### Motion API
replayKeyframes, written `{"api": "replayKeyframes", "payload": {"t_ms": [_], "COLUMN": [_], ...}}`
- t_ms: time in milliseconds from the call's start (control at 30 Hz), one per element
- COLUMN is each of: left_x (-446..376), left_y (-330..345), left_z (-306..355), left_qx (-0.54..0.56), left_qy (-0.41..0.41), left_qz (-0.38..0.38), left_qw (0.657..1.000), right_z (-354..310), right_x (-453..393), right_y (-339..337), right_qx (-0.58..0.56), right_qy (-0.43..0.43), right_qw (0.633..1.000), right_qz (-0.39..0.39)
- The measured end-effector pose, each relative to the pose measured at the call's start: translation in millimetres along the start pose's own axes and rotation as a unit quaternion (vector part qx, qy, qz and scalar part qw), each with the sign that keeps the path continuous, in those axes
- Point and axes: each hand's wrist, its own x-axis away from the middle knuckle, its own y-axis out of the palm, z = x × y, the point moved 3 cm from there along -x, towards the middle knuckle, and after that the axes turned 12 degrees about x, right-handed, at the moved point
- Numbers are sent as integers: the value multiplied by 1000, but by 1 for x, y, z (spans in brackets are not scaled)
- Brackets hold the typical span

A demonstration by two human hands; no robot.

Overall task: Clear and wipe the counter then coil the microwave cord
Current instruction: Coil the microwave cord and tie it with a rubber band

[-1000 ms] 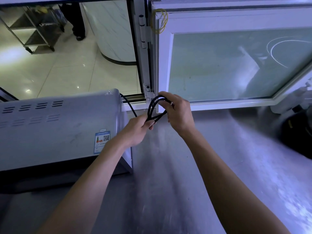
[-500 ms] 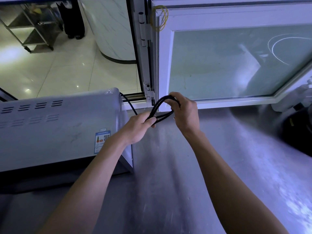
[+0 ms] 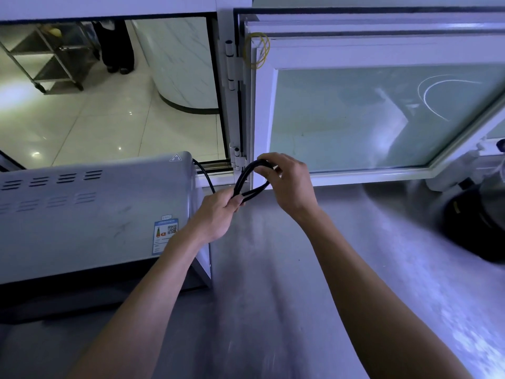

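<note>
The grey microwave point(image 3: 90, 214) stands on the steel counter point(image 3: 273, 269) at the left, its back towards me. A black cord point(image 3: 244, 177) runs from its rear right corner into a small bundle of loops held above the counter. My left hand point(image 3: 218, 214) grips the lower end of the loops. My right hand point(image 3: 289, 181) pinches the upper bend of the loops between thumb and fingers, just in front of the window frame.
A white-framed glass window point(image 3: 369, 113) stands behind the counter, with yellow rubber bands point(image 3: 257, 50) hung on its corner. A dark round appliance point(image 3: 478, 222) sits at the right edge. Through the opening at left lie a tiled floor and a metal rack point(image 3: 52, 58).
The cord loops have been drawn flatter and longer between my hands. My right hand shifted slightly right along the loop's bend; my left hand stayed on the lower end.
</note>
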Motion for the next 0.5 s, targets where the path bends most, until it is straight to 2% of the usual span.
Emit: {"api": "replayKeyframes", "payload": {"t_ms": [133, 333, 500], "left_x": [6, 8, 0], "left_y": [-3, -19, -35], "left_z": [2, 17, 39], "left_qx": [20, 54, 148], "left_qy": [22, 60, 70], "left_qz": [7, 35, 33], "left_qw": [1000, 996, 986], "right_z": [-15, -40, -70], "right_x": [4, -9, -26], "right_y": [-5, -22, -37], "right_qx": [8, 18, 20], "right_qy": [-24, -16, -38], "right_qw": [999, 996, 985], "right_qz": [24, 87, 168]}}
